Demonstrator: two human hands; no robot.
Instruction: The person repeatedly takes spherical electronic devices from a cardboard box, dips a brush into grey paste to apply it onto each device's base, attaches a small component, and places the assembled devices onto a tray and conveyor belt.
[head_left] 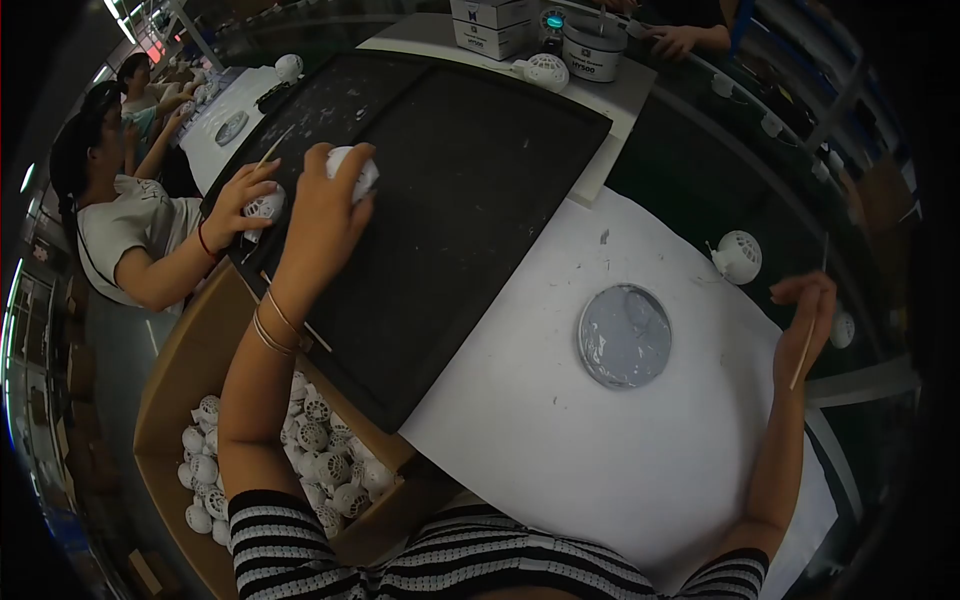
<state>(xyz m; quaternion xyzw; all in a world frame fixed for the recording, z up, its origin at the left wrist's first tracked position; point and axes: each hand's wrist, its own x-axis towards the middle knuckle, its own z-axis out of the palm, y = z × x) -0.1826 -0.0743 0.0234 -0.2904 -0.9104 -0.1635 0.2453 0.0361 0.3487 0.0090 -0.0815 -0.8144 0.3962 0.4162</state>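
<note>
My left hand [325, 215] is raised over the left part of the black tray [450, 200], its fingers wrapped round a white ball-shaped plastic housing [352, 172]. Off to the right, my right hand [810, 315] has a thin wooden stick [803, 355] between its curled fingers. A white vented housing [740, 257] rests just left of that hand, at the paper's edge. Beyond the fingers shows another white housing [844, 329], partly hidden. Between my arms a round dish of grey paste [625, 337] lies on white paper [520, 370].
A cardboard box [175, 400] full of white housings [330, 468] stands below my left arm. At the left, a co-worker's hand [238, 205] holds a housing and a stick. A tub [593, 52], small boxes [490, 28] and a housing [545, 72] stand at the back. Another person's hand [675, 40] is beyond.
</note>
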